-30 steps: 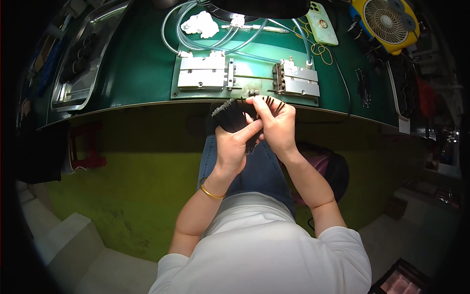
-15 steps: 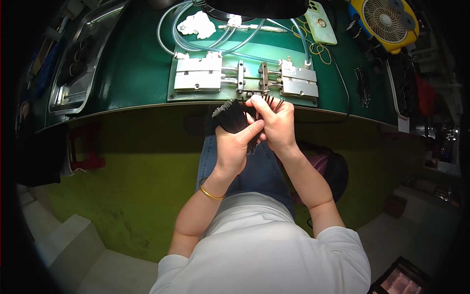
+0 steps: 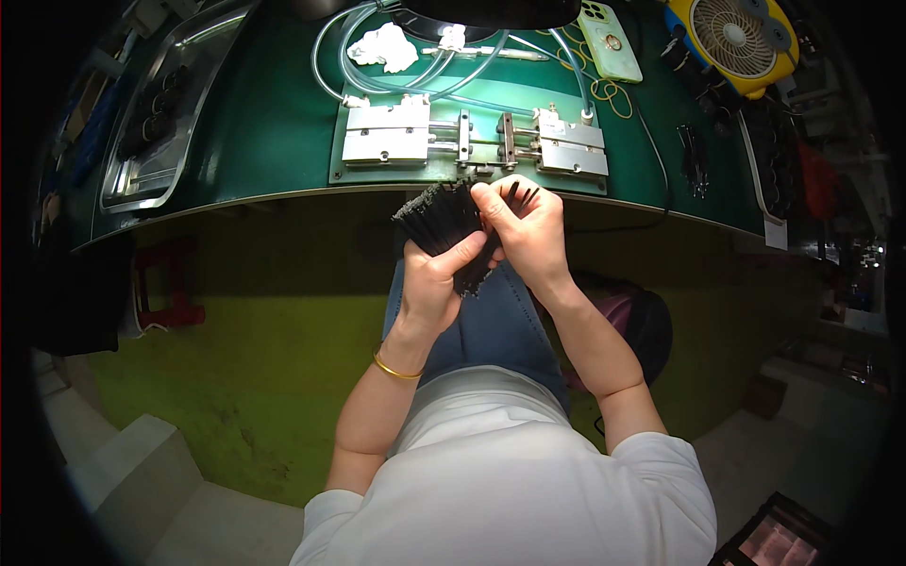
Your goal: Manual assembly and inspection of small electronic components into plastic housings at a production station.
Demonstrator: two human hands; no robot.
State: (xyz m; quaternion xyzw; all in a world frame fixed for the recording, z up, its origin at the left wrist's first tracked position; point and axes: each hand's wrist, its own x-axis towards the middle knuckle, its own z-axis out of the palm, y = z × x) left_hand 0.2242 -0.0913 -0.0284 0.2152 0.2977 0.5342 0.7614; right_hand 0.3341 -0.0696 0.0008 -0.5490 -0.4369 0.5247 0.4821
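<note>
Two hands work a bundle of thin black sticks at the near edge of a green worktop.

The green worktop spans the far side, with a metal tray at far left and a yellow fan at far right. A metal clamping fixture sits just beyond the hands. The left hand is wrapped around the bundle of black sticks; the right hand pinches a few sticks at the bundle's right side.

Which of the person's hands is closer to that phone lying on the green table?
The right hand. It is below the phone and slightly to its left; the left hand sits lower and farther left, gripping the bundle of black sticks.
</note>
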